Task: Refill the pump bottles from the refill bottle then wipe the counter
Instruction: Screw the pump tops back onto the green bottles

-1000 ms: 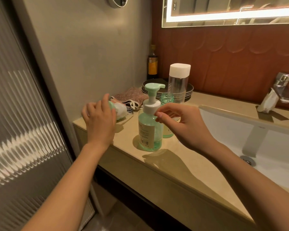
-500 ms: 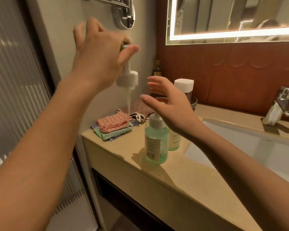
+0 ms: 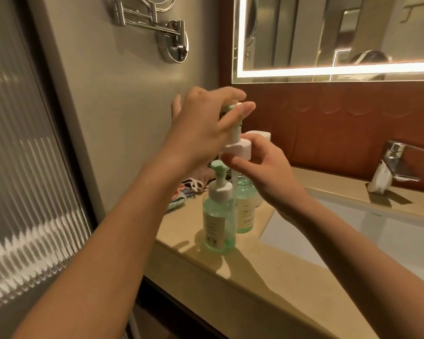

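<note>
1. Centre of frame, above the counter (image 3: pixel 242 272): both hands hold a loose pump head (image 3: pixel 239 149) in the air. The left hand (image 3: pixel 201 133) pinches its green nozzle end from above. The right hand (image 3: pixel 269 174) grips the white collar from below, thumb and fingers curled round it.
2. Directly below it: the back bottle (image 3: pixel 245 211) stands on the counter with its neck open. The pump's tube (image 3: pixel 234 178) hangs down toward that neck; can't tell if the tip is inside.
3. Lower left of that, touching or just beside it: the front bottle (image 3: pixel 218 223), upright, pump screwed on. Nobody is holding it.
4. Behind the right hand: the refill bottle (image 3: pixel 261 136), mostly hidden, only its white cap showing. Cap is on, so no pouring is happening now.
5. Fill levels: both bottles are green-tinted, so I can't read them reliably.
6. Status, my read: we're at the pump-on/pump-off step for the back bottle. Direction is unclear from this frame, so I can't say whether that bottle is already filled.
7. Left, at minimum: seat the pump on the back bottle, then wipe.
8. Wipe not started, I'd say: the cloths (image 3: pixel 191 185) lie bunched at the left end of the counter, by the wall, untouched. Sink (image 3: pixel 365 231) and tap (image 3: pixel 397 162) at right are not in use.
</note>
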